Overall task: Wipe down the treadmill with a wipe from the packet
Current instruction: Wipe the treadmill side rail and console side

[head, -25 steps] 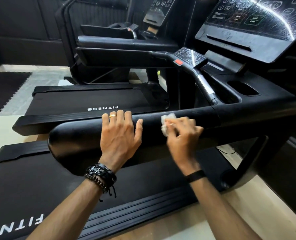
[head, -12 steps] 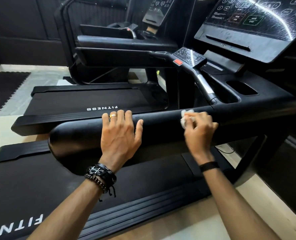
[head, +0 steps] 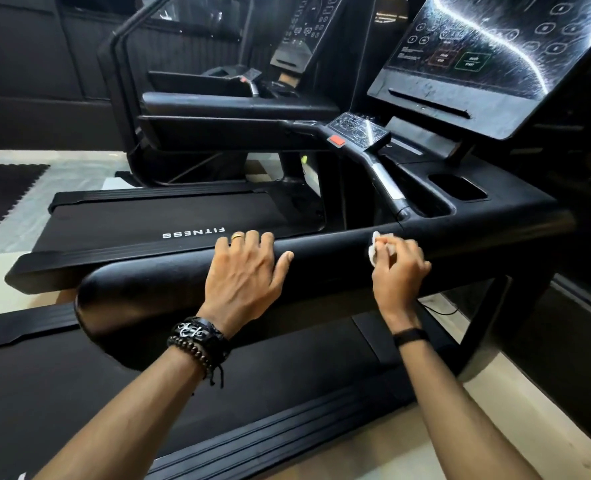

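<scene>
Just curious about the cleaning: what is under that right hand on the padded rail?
A crumpled white wipe pokes out from under the right hand, pressed against the black side handrail. Most of the wipe is covered by the fingers.

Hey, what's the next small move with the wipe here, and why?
Probably slide the right hand and its wipe farther along the handrail toward the console end, since it sits near the rail's junction while the left hand rests flat, steadying.

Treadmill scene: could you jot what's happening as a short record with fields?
Place: gym floor, two treadmills side by side
Left hand: flat on the near treadmill's side handrail
Right hand: holds a white wipe against the same rail
Console screen: streaked, smeary
Packet: not in view
</scene>
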### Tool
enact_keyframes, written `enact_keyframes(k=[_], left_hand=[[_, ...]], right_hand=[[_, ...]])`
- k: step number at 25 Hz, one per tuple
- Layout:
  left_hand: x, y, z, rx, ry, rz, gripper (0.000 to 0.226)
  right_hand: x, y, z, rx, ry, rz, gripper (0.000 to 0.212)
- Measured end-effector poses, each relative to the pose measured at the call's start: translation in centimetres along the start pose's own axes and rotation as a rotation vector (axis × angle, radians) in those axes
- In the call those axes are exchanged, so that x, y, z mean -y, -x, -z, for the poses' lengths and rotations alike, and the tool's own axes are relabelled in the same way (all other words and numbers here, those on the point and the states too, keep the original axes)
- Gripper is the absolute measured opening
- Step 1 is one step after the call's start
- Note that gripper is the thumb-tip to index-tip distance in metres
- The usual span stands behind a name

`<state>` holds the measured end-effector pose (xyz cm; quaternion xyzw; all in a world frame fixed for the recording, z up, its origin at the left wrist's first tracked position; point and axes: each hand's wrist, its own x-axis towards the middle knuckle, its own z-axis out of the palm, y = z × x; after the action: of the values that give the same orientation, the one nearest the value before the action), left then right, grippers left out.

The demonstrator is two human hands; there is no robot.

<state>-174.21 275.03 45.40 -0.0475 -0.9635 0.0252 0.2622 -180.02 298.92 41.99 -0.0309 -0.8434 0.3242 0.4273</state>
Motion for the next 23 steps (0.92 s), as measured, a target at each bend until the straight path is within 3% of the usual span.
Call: enact_keyframes(k=[2, 5, 8, 13, 16, 19, 23], left_hand=[[-0.3, 0.0, 0.0, 0.014, -0.005, 0.01, 0.05], [-0.3, 0.0, -0.2, -0.006, -0.004, 0.01, 0.051], [-0.3, 0.1, -0.2, 0.0, -0.01, 0.004, 0.053], [-0.5, 0.2, -0.3, 0.006, -0.021, 0.028, 0.054], [-0.5, 0.4, -0.3, -0.006, -0.018, 0.028, 0.053], [-0.5, 0.4, -0.4, -0.017, -0.02, 0.021, 0.052], [-0.6, 0.4, -0.2, -0.022, -0.033, 0.029, 0.053]], right_hand=[[1.4, -1.5, -0.6, 0.018, -0.008, -0.069, 0.019], [5.7, 1.8, -1.4, 0.141, -0.053, 0.171, 0.025], [3.7, 2.4, -0.2, 0.182, -0.064, 0.285, 0.031], [0.2, -4.1, 0.4, 0.112, 0.069, -0.091, 0.021], [3.8, -0.6, -0.8, 0.169, 0.071, 0.111, 0.028], [2.5, 1.3, 0.4, 0.187, 0.063, 0.324, 0.022], [0.1, -3.5, 1.0, 0.085, 0.15, -0.025, 0.025]])
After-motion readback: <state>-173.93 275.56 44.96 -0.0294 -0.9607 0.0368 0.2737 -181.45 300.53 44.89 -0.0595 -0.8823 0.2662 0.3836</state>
